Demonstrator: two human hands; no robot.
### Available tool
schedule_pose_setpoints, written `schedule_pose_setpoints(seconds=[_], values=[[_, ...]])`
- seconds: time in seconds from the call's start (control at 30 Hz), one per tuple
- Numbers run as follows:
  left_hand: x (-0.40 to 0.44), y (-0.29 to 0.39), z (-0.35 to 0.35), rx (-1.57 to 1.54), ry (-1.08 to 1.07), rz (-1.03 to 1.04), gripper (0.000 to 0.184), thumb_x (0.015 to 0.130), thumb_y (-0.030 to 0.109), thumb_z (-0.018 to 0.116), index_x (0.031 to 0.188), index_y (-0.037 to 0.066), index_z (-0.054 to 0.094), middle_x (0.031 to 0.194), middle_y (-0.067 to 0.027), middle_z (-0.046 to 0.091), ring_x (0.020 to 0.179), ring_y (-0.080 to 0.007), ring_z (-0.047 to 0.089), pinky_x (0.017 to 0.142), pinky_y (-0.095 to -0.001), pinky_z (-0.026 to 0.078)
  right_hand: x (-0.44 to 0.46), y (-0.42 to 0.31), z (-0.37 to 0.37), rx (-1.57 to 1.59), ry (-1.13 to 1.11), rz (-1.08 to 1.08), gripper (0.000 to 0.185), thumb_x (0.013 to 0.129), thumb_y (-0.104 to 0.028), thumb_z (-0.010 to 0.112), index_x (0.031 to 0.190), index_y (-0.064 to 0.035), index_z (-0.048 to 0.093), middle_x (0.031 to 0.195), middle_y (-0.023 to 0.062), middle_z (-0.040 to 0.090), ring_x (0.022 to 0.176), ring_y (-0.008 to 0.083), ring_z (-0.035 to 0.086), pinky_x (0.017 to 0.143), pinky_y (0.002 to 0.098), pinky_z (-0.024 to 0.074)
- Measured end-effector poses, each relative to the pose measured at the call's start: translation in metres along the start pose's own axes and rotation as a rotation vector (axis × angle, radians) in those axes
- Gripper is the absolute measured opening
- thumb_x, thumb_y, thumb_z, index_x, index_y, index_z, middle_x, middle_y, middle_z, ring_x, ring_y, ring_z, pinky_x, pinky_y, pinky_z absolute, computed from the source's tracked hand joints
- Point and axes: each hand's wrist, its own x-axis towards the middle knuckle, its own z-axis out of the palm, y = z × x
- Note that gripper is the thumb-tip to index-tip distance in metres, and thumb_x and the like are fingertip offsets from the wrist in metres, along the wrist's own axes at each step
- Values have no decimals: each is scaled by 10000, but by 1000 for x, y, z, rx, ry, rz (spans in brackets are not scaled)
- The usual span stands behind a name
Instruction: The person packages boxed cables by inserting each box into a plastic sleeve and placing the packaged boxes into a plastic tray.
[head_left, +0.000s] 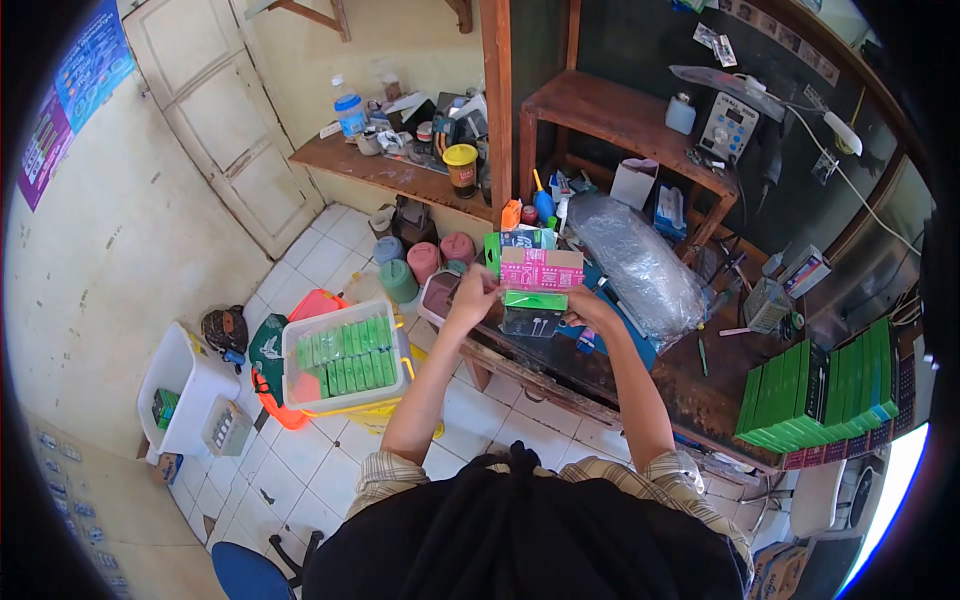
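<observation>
A small green-and-black box (532, 318) with a picture of earphones on its dark face is between my hands, above the near edge of the workbench. My right hand (588, 306) grips its right side. At its upper left, my left hand (478, 290) is closed in a pinch; what the fingers hold, if anything, is too small to make out. Just behind stands an open pink-and-brown carton (542, 268), and green packaging (493, 252) lies beside it. A large clear plastic-wrapped bundle (638, 268) rests to the right of these.
Green boxes stand in a long row (820, 392) on the bench's right end. At left, a white tub (345, 400) holds several green packs on a yellow crate. Spools of thread (398, 280) stand on the floor. A soldering station (728, 127) sits on the raised shelf.
</observation>
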Motion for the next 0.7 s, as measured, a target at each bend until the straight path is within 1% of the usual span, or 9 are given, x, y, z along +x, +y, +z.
schedule_pose_setpoints(seconds=[0.03, 0.1, 0.23, 0.27, 0.3, 0.37, 0.4, 0.5, 0.7], values=[[-4, 22, -5, 0, 2, 8, 369, 802, 211, 601, 1071, 5, 456, 890, -65, 585, 882, -198, 564, 780, -322, 433, -2, -1, 0, -3, 3, -7, 100, 826, -206, 499, 809, -119, 455, 537, -68, 293, 441, 32, 285, 405, 193, 215], [-14, 61, -19, -156, 254, 498, 505, 778, 181, 629, 1195, 20, 393, 949, -86, 584, 978, -184, 528, 864, -337, 392, -3, -4, 5, -38, 41, -45, 202, 825, -252, 484, 667, -141, 424, 531, -69, 298, 443, 43, 285, 387, 201, 222], [-28, 96, -34, -104, -237, 471, 700, 687, 154, 708, 1274, 80, 335, 1021, -93, 576, 1034, -183, 508, 904, -348, 372, -1, -2, 3, -13, 49, -48, 180, 805, -246, 514, 678, -133, 455, 525, -65, 308, 436, 44, 297, 379, 202, 210], [-23, 81, -26, -149, -277, 412, 709, 649, 168, 720, 1258, 105, 363, 1045, -117, 563, 982, -238, 539, 858, -334, 398, 0, -1, -3, -173, 106, -57, 210, 803, -266, 540, 739, -69, 504, 521, -18, 427, 452, 93, 430, 404, 238, 323], [-24, 78, -24, -152, -283, 412, 709, 649, 168, 720, 1258, 105, 363, 1045, -117, 563, 982, -238, 539, 858, -334, 398, 7, 6, -7, -170, 110, -55, 210, 803, -266, 540, 739, -69, 504, 521, -18, 427, 452, 93, 430, 404, 238, 323], [-28, 74, -22, -74, -211, 325, 701, 649, 160, 717, 1257, 138, 367, 1043, -127, 568, 978, -272, 546, 823, -344, 422, 20, 21, -12, -523, 540, -610, 279, 820, -277, 543, 836, 2, 528, 638, 52, 583, 583, 179, 573, 529, 299, 443], [-29, 71, -20, -76, -209, 323, 701, 649, 160, 717, 1257, 138, 367, 1043, -127, 568, 978, -272, 546, 823, -344, 422, -10, -7, 5, -442, 546, -561, 316, 849, -260, 528, 961, 35, 521, 832, 110, 633, 794, 216, 611, 717, 321, 460], [-35, 60, -12, -46, -84, 406, 706, 647, 175, 720, 1255, 151, 362, 1059, -167, 556, 967, -318, 549, 800, -365, 435, -25, -25, 23, -252, 314, -857, 341, 868, -230, 511, 1112, 6, 475, 987, 120, 600, 957, 179, 552, 821, 301, 415], [-31, 23, 8, 18, 23, 207, 600, 641, 247, 742, 1114, 21, 451, 989, -178, 587, 946, -315, 569, 796, -356, 442, -22, 11, 31, -111, 91, -749, 492, 832, -187, 580, 1244, -34, 360, 1122, 112, 523, 1120, 159, 418, 942, 300, 317]])
